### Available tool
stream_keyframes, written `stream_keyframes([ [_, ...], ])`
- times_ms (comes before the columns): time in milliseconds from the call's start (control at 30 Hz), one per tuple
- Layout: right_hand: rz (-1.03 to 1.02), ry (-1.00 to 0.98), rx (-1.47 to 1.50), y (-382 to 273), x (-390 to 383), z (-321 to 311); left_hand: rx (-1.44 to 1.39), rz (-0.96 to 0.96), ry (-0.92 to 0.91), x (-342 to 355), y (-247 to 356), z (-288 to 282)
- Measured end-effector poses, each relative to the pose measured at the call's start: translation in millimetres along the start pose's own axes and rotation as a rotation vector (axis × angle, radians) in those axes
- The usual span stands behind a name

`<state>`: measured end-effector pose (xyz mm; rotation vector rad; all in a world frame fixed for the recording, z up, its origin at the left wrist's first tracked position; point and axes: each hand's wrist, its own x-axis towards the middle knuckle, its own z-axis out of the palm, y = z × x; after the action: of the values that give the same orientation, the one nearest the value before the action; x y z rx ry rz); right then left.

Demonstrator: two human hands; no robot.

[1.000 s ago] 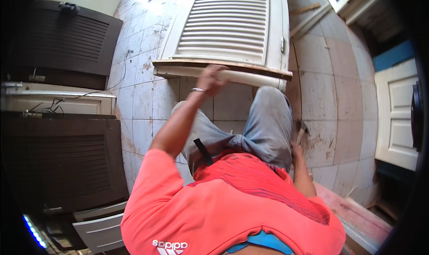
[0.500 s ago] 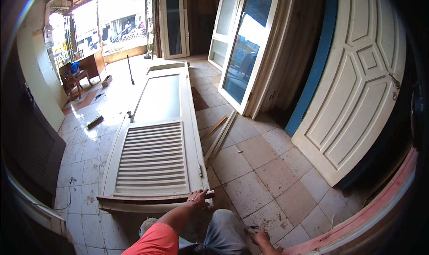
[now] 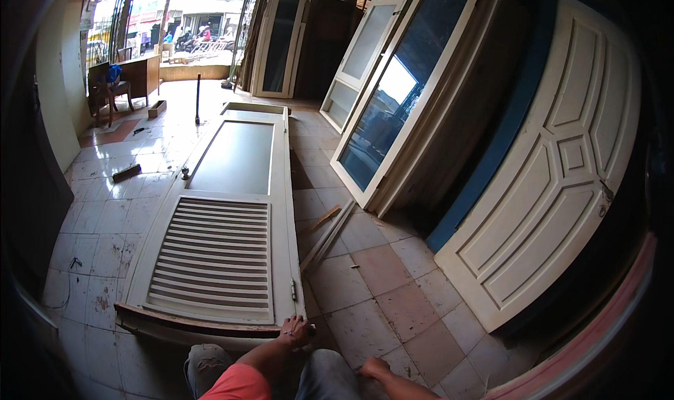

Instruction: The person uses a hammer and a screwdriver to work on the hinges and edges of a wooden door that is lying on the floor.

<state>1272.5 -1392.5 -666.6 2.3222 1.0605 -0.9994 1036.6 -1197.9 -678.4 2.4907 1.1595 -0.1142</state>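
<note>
A block [image 3: 126, 173] lies loose on the tiles [image 3: 86, 248] at the left. The door [image 3: 225, 196] lies flat before my knees [image 3: 324, 373], its near end toward me, which puts the strip [image 3: 200, 323] along that edge within reach. My left hand [image 3: 295, 330] rests at the strip's right end, fingers part curled over the corner, seemingly to steady it; whether they truly grip, I cannot tell. Slats [image 3: 328, 237] lie beside the door. My right hand [image 3: 375, 367] is low and looks bunched; how tightly it is closed, and on what, I cannot tell. Beyond, the glass door [image 3: 404, 98] and panelled door [image 3: 540, 161] stand on end, probably to save room.

A second ago my left hand was mid-strip; the tool head then showing by my right hand is out of sight.
</note>
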Motion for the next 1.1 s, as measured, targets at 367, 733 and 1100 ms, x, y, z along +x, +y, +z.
stream_keyframes([
  [367, 0.277, 0.018, 0.016, -21.3, -29.8, 17.0, -0.233, 0.222, -0.071, 35.5, -28.8, 23.1],
  [733, 0.18, 0.144, -0.089, -43.5, -34.9, 19.0, -0.383, 0.31, 0.0, -23.1, -12.1, -119.1],
  [1100, 0.095, 0.216, -0.086, -21.2, 10.3, 15.0, -0.509, 0.434, 0.34, -92.7, -18.1, -250.0],
])
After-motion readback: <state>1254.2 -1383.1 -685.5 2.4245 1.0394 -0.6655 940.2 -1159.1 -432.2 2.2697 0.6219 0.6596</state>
